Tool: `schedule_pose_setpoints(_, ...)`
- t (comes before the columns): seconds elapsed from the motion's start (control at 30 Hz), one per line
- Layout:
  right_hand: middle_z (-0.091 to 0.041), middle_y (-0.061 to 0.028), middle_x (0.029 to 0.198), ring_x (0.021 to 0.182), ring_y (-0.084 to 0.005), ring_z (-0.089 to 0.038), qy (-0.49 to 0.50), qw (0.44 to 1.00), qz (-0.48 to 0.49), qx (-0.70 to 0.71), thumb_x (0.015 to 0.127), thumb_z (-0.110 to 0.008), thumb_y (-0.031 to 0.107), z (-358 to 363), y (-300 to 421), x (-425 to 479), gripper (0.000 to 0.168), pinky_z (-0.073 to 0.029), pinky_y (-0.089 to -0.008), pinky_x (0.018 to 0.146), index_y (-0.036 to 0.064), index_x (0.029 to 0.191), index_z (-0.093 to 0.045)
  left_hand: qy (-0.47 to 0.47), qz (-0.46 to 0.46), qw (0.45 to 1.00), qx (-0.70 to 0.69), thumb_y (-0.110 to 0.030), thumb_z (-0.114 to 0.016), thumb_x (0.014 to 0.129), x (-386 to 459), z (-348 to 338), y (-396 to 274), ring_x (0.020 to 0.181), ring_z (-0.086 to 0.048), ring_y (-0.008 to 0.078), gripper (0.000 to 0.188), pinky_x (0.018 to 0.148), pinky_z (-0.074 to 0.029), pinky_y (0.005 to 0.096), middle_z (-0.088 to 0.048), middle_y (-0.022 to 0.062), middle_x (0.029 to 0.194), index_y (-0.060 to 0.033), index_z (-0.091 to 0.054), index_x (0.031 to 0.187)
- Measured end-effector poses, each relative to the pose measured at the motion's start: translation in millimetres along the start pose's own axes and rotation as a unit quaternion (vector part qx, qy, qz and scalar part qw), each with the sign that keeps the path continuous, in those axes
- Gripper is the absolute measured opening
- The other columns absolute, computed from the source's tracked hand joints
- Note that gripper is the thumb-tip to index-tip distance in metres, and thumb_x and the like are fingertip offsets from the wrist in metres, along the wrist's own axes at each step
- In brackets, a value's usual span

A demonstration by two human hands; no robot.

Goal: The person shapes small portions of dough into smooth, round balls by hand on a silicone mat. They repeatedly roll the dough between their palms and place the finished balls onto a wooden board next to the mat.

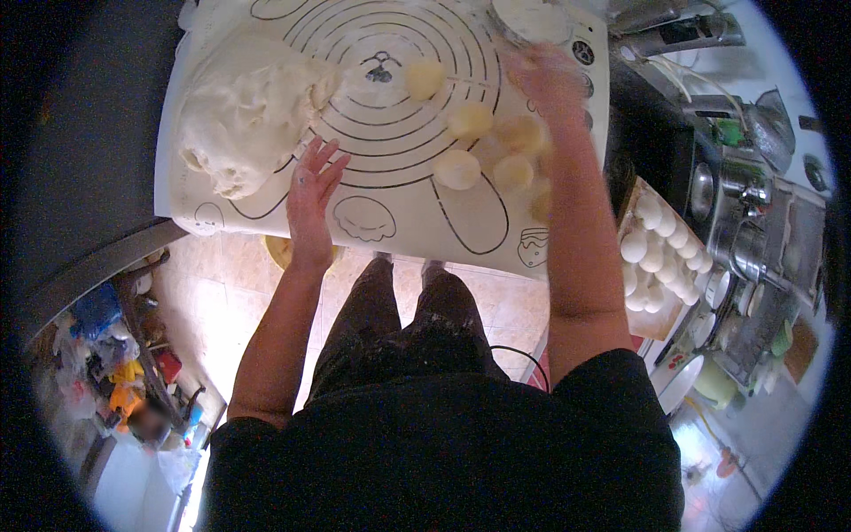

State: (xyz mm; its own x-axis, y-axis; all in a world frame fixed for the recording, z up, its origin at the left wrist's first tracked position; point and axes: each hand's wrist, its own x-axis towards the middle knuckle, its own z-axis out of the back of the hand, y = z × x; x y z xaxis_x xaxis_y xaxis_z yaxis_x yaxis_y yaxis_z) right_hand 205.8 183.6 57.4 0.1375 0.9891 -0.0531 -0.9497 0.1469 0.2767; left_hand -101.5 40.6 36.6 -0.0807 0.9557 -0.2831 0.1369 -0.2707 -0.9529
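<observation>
A large lump of soft dough lies on the left of a white baking mat printed with dark rings. My left hand is beside the lump's lower right edge, palm turned partly up, fingers apart and holding nothing. Several small rounded dough pieces rest on the right half of the mat, some blurred. My right hand is at the mat's far right, just below a bowl of what looks like flour. Motion blurs its fingers, so whether it holds anything is unclear. My right forearm partly covers the nearest dough pieces.
To the right, a wooden board carries several rows of round white balls. Metal pots and dishes stand beyond it. Below the mat's front edge, a yellowish round container shows near the tiled floor. Plastic bags crowd the lower left.
</observation>
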Motion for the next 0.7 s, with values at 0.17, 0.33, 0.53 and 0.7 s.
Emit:
schedule_pose_setpoints(0.17, -0.064, -0.0185, 0.110, 0.103, -0.0338, -0.061, -0.057, 0.995, -0.029, -0.078, 0.075, -0.071, 0.058, -31.1, -102.4, 20.1, 0.071, -0.048, -0.0432, 0.088, 0.003, 0.118, -0.059, 0.013, 0.014, 1.000, -0.004, -0.043, -0.032, 0.103, -2.6, -12.3, 3.8, 0.124, -0.052, 0.0263, 0.058, 0.109, -0.036, 0.0388, -0.049, 0.0161, 0.139, -0.0034, -0.034, 0.145)
schedule_pose_setpoints(0.33, -0.059, -0.0109, 0.085, 0.078, -0.0284, -0.059, -0.154, 0.976, 0.021, 0.153, 0.068, -0.085, 0.038, -18.9, -66.5, -2.6, 0.053, -0.049, -0.0405, 0.070, 0.006, 0.095, -0.052, 0.028, 0.014, 0.999, 0.014, -0.038, -0.033, 0.103, -7.0, -25.8, 8.4, 0.125, -0.052, 0.0281, 0.054, 0.107, -0.039, 0.0395, -0.048, 0.0163, 0.140, -0.0041, -0.035, 0.145)
schedule_pose_setpoints(0.53, -0.062, -0.0182, 0.107, 0.100, -0.0366, -0.060, -0.131, 0.910, 0.099, 0.380, 0.075, -0.075, 0.034, -36.9, 48.9, -68.1, 0.050, -0.048, -0.0447, 0.086, 0.004, 0.108, -0.053, -0.074, -0.128, 0.987, 0.069, -0.039, -0.031, 0.104, 7.7, -18.2, 2.7, 0.130, -0.046, 0.0284, 0.058, 0.111, -0.033, 0.0388, -0.044, 0.0167, 0.143, 0.0022, -0.034, 0.143)
schedule_pose_setpoints(0.7, -0.058, -0.0198, 0.121, 0.122, -0.0378, -0.047, 0.005, 0.964, 0.186, 0.189, 0.084, -0.060, 0.023, -109.5, 134.9, -136.5, 0.049, -0.029, -0.0479, 0.110, -0.004, 0.124, -0.053, -0.046, -0.090, 0.986, 0.133, -0.037, -0.028, 0.103, 15.2, -11.5, 36.5, 0.136, -0.037, 0.0252, 0.057, 0.114, -0.025, 0.0367, -0.042, 0.0164, 0.146, 0.0026, -0.038, 0.143)
